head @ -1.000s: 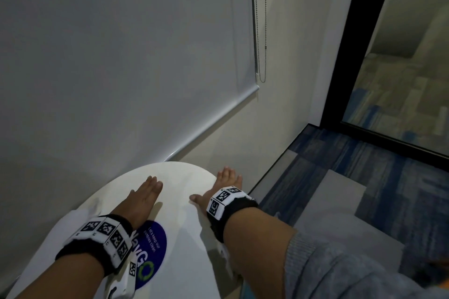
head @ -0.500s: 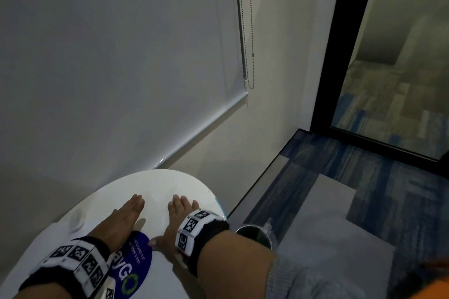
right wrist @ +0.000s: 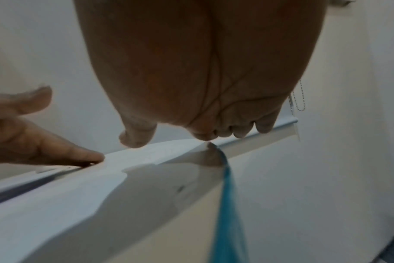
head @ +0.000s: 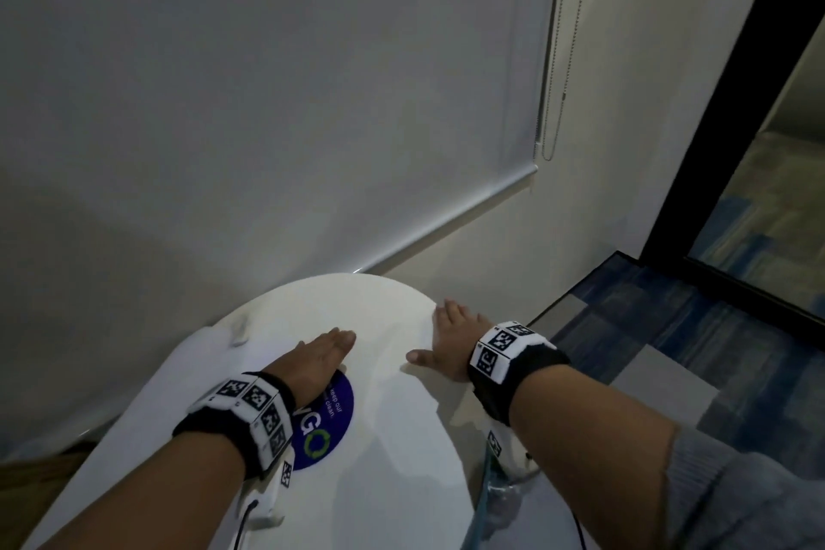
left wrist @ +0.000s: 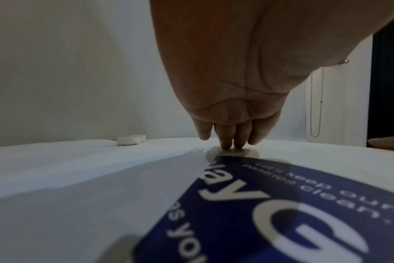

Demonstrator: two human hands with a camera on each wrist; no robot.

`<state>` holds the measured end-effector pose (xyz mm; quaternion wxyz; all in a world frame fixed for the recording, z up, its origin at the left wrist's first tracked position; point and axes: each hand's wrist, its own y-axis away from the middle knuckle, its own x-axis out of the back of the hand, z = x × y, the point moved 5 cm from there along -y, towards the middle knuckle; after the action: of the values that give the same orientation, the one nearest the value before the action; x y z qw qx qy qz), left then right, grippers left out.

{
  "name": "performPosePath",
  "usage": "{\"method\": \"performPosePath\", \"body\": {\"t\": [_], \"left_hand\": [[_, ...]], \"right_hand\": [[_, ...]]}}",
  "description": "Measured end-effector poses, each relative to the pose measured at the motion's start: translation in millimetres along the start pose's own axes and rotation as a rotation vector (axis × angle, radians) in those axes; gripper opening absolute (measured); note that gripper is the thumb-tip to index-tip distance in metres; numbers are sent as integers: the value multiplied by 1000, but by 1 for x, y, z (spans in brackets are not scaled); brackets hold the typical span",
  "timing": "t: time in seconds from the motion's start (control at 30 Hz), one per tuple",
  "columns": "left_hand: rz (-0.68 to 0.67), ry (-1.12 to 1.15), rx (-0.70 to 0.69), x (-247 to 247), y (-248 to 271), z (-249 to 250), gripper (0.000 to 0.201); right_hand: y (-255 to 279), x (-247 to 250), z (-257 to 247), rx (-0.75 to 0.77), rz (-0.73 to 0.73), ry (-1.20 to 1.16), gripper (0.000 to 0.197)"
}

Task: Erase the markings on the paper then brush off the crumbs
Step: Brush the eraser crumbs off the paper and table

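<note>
**Sweeping the crumbs off the far edge**

Nearest me, the blue round sticker [head: 322,424] sits on the white table [head: 393,482], partly covered by the paper [left wrist: 83,170], whose edge crosses the sticker in the left-wrist view. My left hand [head: 312,359] lies flat with fingers straight and together, fingertips [left wrist: 227,142] pressing down just past the sticker; it grasps nothing. I take it to be pinning the sheet in place.

My right hand [head: 446,344] is also flat and released, thumb spread. Half a second ago it was close beside my left, near the sticker; now it has swung out to the table's right rim, with its fingers reaching over the edge. I read that as a brushing stroke carrying crumbs off the side, so the erasing looks done and the task is in its last stage. I cannot make out any crumbs or markings in this dim light.

Farther off, the eraser [left wrist: 131,140] rests untouched near the far left of the table. Beyond it hang the roller blind [head: 268,103] and its bead chain [head: 553,58].
</note>
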<state>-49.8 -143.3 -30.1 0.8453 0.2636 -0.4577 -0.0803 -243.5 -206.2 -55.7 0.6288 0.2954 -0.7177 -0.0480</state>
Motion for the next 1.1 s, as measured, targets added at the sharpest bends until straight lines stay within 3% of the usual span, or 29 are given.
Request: {"method": "performPosePath", "body": {"t": [0.1, 0.2, 0.27, 0.47, 0.57, 0.67, 0.73, 0.9, 1.1], "left_hand": [[11, -18, 4, 1, 3, 0, 63], [12, -50, -11, 1, 7, 4, 61], [2, -92, -16, 1, 11, 9, 59], [-40, -169, -7, -5, 18, 18, 53], [-23, -188, -7, -2, 15, 20, 57], [-2, -240, -13, 4, 8, 18, 65], [0, -257, -17, 6, 7, 17, 66], [-11, -292, -8, -1, 10, 23, 61], [0, -379, 60, 2, -6, 24, 69]], "right_hand": [[15, -5, -43, 222, -41, 71, 93], [15, -22, -62, 296, -95, 136, 90], [8, -23, -51, 248, -81, 112, 91], [1, 0, 15, -88, 3, 124, 98], [10, 1, -8, 45, 59, 147, 98], [19, -17, -42, 210, -40, 103, 92], [16, -21, -34, 178, -40, 81, 92], [12, -3, 30, -65, 10, 32, 95], [14, -4, -14, 276, -16, 126, 84]]}}
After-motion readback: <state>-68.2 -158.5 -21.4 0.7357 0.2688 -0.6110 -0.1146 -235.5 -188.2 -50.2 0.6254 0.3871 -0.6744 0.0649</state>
